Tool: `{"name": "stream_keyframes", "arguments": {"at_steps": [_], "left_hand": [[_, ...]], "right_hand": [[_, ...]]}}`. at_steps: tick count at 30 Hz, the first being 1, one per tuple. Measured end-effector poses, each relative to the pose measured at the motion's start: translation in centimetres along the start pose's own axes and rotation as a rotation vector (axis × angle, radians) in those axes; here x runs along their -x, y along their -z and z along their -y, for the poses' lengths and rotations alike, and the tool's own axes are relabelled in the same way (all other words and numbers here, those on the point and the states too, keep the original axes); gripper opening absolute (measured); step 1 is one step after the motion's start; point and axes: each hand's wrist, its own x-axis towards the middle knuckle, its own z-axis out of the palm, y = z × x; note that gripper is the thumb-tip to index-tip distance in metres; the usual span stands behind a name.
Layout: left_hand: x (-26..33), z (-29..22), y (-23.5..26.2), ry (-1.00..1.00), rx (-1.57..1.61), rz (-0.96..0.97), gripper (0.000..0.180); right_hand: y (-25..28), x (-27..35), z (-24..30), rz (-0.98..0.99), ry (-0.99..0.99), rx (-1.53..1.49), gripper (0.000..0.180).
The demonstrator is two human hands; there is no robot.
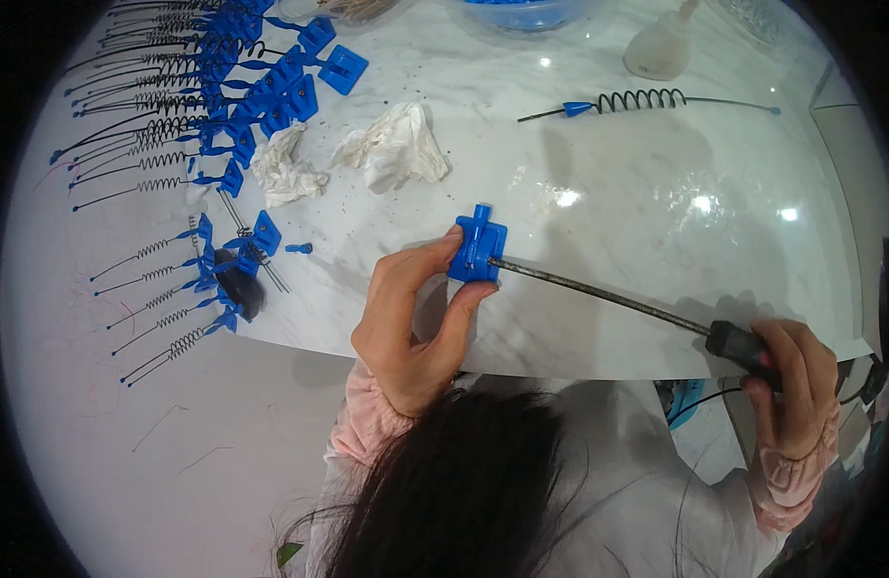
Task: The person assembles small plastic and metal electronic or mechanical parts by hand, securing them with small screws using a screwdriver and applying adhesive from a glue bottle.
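Observation:
My left hand (402, 326) pinches a small blue plastic bracket (483, 243) between thumb and fingers, just above the table's near edge. The bracket has a square plate with a short tube on it. In my right hand (797, 380) is the dark handle of a long screwdriver (603, 301). Its thin metal shaft runs leftward, and the tip meets the right side of the bracket; the exact contact point is too small to make out. Beyond the hands lies a black coil spring (641, 99) on a wire, with a blue cone at its left end and a blue tip at its right.
Crumpled white tissues (394, 149) lie left of centre. Many blue brackets with springs (209, 106) crowd the left edge, near a loose blue piece (299, 249) and a dark block (239, 285). A blue bowl (522, 13) and a translucent bottle (658, 48) stand at the back.

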Motion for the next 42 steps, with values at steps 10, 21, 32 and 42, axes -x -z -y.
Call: {"name": "stream_keyframes", "arguments": {"at_steps": [10, 21, 32, 42], "left_hand": [[0.2, -0.1, 0.5, 0.03, -0.025, 0.03, 0.043], [0.2, 0.4, 0.2, 0.118, 0.096, -0.047, 0.043], [0.4, 0.5, -0.1, 0.053, 0.027, -0.08, 0.04], [-0.5, 0.3, 0.3, 0.093, 0.073, -0.083, 0.047]], "right_hand": [[-0.3, 0.0, -0.6, 0.192, -0.291, -0.515, 0.04], [-1.1, -0.9, 1.1, 0.053, -0.005, -0.086, 0.045], [-0.7, -1.3, 1.1, 0.185, -0.263, -0.563, 0.033], [0.0, -2.3, -0.5, 0.153, -0.223, -0.512, 0.031]]}}
